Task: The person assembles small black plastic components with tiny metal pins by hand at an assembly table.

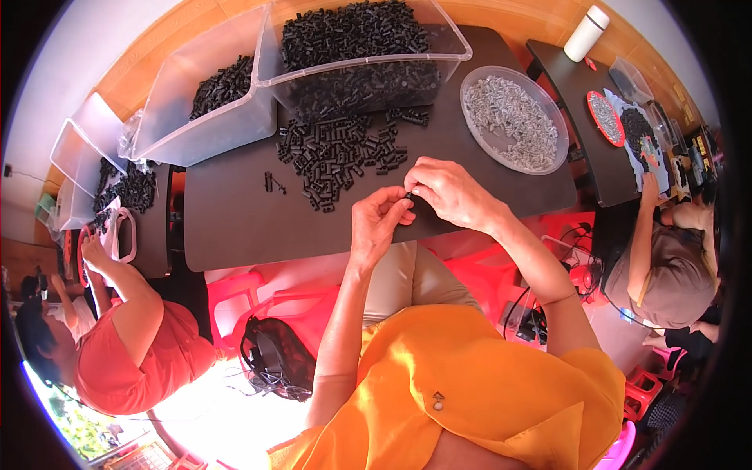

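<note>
My left hand point(377, 222) and my right hand point(450, 190) meet over the near edge of the dark table point(235, 211). The fingertips of both are closed on a small black plastic piece point(411, 197), mostly hidden between them. Beyond my hands lies a loose heap of short black plastic parts point(333, 160), with a few strays to its left. To the right of the heap, a round clear tray point(561, 154) holds many small silvery-grey pieces point(513, 117).
Behind the heap stand two clear bins, a larger bin point(364, 59) and another bin point(266, 117), both holding black parts. People work at side tables, in a red shirt point(145, 352) and a brown shirt point(662, 274). A white flask point(586, 34) stands far right. A black bag point(274, 356) rests on a pink chair.
</note>
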{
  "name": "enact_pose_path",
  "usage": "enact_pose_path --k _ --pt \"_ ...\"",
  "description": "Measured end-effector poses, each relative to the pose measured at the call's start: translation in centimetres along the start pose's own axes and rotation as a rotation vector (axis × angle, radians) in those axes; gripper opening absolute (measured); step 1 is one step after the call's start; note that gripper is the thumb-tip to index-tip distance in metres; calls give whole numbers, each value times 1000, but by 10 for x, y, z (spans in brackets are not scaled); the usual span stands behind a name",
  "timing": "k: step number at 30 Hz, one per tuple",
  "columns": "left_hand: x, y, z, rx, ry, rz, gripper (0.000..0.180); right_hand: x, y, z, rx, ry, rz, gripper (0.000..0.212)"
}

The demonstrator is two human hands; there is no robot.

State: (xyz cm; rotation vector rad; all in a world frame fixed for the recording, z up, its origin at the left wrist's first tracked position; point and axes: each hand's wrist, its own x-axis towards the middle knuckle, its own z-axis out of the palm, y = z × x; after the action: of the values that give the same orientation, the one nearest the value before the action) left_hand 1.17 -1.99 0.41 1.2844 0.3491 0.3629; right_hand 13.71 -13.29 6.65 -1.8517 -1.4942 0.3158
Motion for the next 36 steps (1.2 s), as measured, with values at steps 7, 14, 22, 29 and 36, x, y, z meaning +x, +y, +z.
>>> enact_pose_path --k 7,14,22,29,36 --pt "0 0 -1 -16 -14 -12 17 2 -1 1 32 -27 20 3" --pt "0 3 0 -20 -16 -19 17 -1 2 5 56 30 -6 7" --pt "3 14 2 12 -38 -87 16 -7 2 9 286 74 114 16" --pt "4 17 -3 -155 -25 -132 14 -21 -2 11 -155 167 23 32" --pt "4 17 0 -37 -32 -153 16 -15 9 25 -601 105 -20 35"
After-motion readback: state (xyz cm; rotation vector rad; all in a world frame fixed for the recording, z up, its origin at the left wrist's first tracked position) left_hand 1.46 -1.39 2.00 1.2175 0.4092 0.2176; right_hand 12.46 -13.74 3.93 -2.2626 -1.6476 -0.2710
